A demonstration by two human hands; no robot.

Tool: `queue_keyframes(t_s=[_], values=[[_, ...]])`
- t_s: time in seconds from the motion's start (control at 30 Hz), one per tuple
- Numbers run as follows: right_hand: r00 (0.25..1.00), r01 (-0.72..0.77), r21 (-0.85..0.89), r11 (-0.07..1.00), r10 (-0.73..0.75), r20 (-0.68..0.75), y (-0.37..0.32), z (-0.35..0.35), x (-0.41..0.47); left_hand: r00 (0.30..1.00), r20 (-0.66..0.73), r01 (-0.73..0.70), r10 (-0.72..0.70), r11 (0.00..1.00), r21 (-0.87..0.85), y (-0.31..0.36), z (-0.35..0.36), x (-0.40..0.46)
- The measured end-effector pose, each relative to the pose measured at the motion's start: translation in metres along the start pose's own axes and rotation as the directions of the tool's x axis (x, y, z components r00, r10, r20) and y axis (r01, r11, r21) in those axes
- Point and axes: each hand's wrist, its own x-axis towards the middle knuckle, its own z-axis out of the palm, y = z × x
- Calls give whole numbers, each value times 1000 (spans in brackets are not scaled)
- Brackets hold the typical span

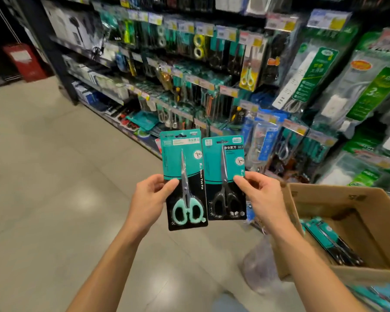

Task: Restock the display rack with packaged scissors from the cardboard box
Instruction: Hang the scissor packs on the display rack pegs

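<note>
So we've got two packs up in front of us, side by side and upright, both held out over the floor to the left of the open brown cardboard box (356,212). Our left hand (149,197) grips the teal-and-black card pack with mint-handled scissors (185,181) by its left edge, thumb pressed on the front of the card. Our right hand (261,194) grips the teal-and-black card pack with black-handled scissors (224,179) by its right edge, thumb on the front too. The two packs sit just beside each other, edges nearly touching, the left one hanging a bit lower.

Inside the box, more teal scissor packs (329,242) lie flat along its near-left side. Beyond the box and above it stands the dark display rack of hanging packaged goods (212,70), a bit blurry. The beige tiled floor (54,176) spreads out left of the box.
</note>
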Motion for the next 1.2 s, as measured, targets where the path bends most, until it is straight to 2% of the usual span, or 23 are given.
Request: queue_keyframes(t_s=[0.2, 0.4, 0.57, 0.8, 1.03, 1.2], values=[[999, -51, 57, 997, 52, -6, -4, 24, 21, 999, 32, -12, 11, 1000, 16, 1, -17, 27], [998, -36, 99, 994, 41, -49, 1, 44, 67, 999, 27, -18, 17, 999, 26, 2, -22, 83], [997, -12, 131, 991, 23, -80, 14, 64, 128, 1000, 19, -17, 17, 1000, 25, 3, -22, 151], [984, -55, 188, 981, 85, -159, 25, 75, 232, 997, 64, -32, 33, 999, -16, 23, -5, 271], [963, -43, 149, 988, 81, -257, 17, 69, 323, 993, 94, -70, 74, 996, -52, 42, 20, 381], [943, -61, 24, 998, 65, -328, 16, 66, 367, 986, 148, -72, 77, 997, -38, 44, 38, 441]])
